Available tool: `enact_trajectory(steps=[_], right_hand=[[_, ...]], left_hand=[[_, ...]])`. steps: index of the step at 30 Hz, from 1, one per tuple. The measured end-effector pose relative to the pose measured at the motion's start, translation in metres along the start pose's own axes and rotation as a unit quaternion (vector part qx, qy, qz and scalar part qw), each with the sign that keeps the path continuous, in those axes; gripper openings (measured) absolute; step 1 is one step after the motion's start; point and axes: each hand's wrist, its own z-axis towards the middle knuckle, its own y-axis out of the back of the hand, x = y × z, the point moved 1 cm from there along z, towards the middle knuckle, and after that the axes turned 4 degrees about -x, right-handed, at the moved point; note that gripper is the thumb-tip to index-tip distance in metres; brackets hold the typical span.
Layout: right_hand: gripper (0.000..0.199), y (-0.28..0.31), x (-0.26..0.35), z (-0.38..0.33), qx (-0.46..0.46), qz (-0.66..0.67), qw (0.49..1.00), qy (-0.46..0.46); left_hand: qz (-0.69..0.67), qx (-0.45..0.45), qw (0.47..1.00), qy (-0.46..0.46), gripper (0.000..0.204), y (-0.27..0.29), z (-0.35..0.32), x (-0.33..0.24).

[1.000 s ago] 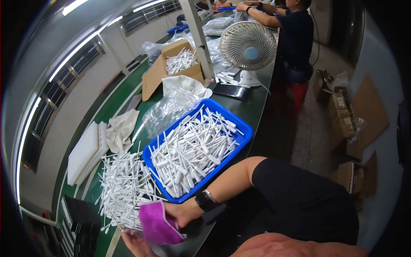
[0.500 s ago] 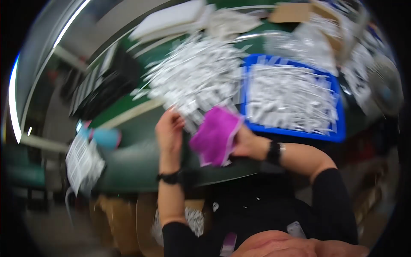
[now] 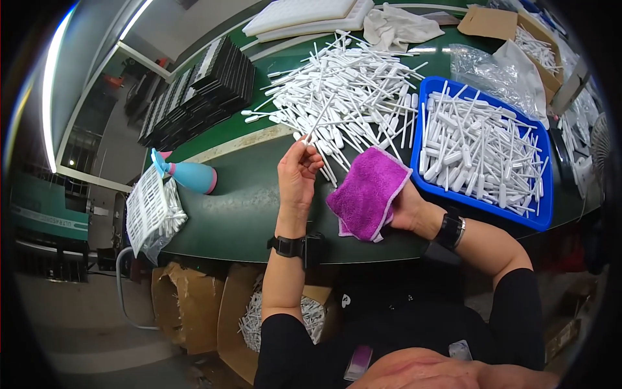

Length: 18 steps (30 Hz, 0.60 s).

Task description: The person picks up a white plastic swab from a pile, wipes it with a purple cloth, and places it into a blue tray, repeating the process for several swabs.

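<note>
A large loose pile of white plastic sticks with thick, bulb-like ends (image 3: 350, 84) lies on the green table. At the pile's near edge my left hand (image 3: 299, 170) is closed, thumb and fingertips pinching one white stick (image 3: 319, 120) that slants up over the others. My right hand (image 3: 409, 207) grips a purple cloth (image 3: 369, 188) with a pale edge, spread out in front of the fingers and partly hiding them. Just right of the cloth stands a blue tray (image 3: 483, 211) heaped with the same white sticks.
Stacked black trays (image 3: 201, 94) stand at the left, with a blue spray bottle (image 3: 191, 176) and a bag of sticks (image 3: 155, 211) nearer. White foam slabs (image 3: 304, 19), a pale cloth (image 3: 398, 27) and an open carton (image 3: 483, 23) are at the back. Below the table edge are cardboard boxes (image 3: 188, 308).
The view has swung, so the table's things sit farther right and look sharper. My left fingers are now closed on a stick at the pile's edge; my right hand still holds the purple cloth.
</note>
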Motion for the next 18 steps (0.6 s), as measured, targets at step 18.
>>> enact_trajectory(steps=[18], right_hand=[[0.050,-0.0004,-0.0022,0.0002,-0.001,-0.013,1.000,0.002]], left_hand=[[-0.040,-0.005,0.999,0.024,0.027,0.0050,0.0020,0.0013]])
